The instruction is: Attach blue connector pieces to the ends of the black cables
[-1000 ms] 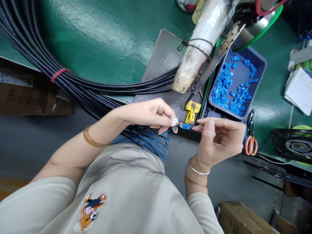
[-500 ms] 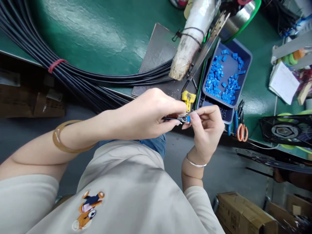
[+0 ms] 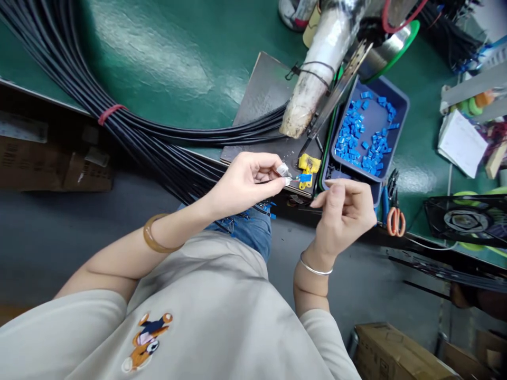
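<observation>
A: Closest to the camera is a pale grey shirt (image 3: 214,306) with a stitched brown bear (image 3: 147,340), then a bit of blue denim jeans (image 3: 259,235), mostly covered up. What's the left hand (image 3: 251,179) doing?

B: Thumb and index pinched tight, white wrap on the tips, holding a thin black cable (image 3: 264,182). Most of that cable is lost inside the hand tbh. The small blue plastic connector (image 3: 306,178) sticks out just past those fingertips.

A: And the right hand (image 3: 346,211)?

B: Near the connector but apart from it. Fingers loosely curled, thumb up close to the index. Can't tell if anything thin is between them.

A: Is the connector touching that yellow plastic clip (image 3: 310,162)?

B: It covers part of it from up here, can't say if they touch. Further back, a blue-grey plastic tray (image 3: 372,119) holds loose blue plastic pieces (image 3: 348,132). The thick bundle of black cables (image 3: 170,136) gets cut off at top left, and I lose its other end by the dirty white wrapped tube (image 3: 312,89), itself cropped up top.
</observation>
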`<state>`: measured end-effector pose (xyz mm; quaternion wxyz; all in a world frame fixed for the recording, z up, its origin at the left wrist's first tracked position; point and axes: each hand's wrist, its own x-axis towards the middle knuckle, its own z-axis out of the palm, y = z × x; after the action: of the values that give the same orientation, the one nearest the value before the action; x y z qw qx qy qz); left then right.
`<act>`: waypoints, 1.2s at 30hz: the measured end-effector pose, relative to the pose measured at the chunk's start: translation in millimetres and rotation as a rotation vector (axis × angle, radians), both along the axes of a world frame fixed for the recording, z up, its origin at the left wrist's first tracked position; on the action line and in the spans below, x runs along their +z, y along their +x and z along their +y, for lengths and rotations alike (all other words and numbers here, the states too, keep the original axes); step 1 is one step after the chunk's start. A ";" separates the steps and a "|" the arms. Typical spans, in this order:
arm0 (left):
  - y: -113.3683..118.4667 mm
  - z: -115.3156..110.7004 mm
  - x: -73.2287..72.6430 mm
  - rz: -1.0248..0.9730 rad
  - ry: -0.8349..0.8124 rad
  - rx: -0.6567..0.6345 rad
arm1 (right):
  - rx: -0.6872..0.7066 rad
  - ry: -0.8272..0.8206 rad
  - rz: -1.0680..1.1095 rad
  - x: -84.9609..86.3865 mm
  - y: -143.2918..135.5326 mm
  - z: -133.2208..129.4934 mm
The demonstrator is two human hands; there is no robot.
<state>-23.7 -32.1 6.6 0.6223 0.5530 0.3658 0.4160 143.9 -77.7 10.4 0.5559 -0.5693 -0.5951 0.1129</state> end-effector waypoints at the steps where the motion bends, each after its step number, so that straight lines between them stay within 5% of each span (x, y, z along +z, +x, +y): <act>1: 1.4 -1.2 -2.5 0.006 0.030 0.027 | 0.007 -0.042 0.019 1.5 -0.2 -0.8; 11: 4.1 -6.3 -13.8 0.089 0.223 0.061 | 0.133 -0.343 0.087 -4.3 -7.7 2.2; 20: -5.3 0.4 -5.4 -0.036 -0.043 -0.095 | 0.103 -0.143 -0.115 -14.1 -12.9 1.9; 27: -0.4 2.0 -10.7 0.008 -0.052 -0.018 | 0.000 -0.128 0.050 -8.9 -8.5 5.7; 36: 6.3 4.8 -12.2 -0.034 -0.024 -0.013 | 0.122 -0.317 0.078 -8.0 -3.4 11.2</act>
<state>-17.4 -27.3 -5.7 0.6376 0.5408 0.3567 0.4169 140.5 -66.5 2.4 0.4739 -0.6079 -0.5812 0.2609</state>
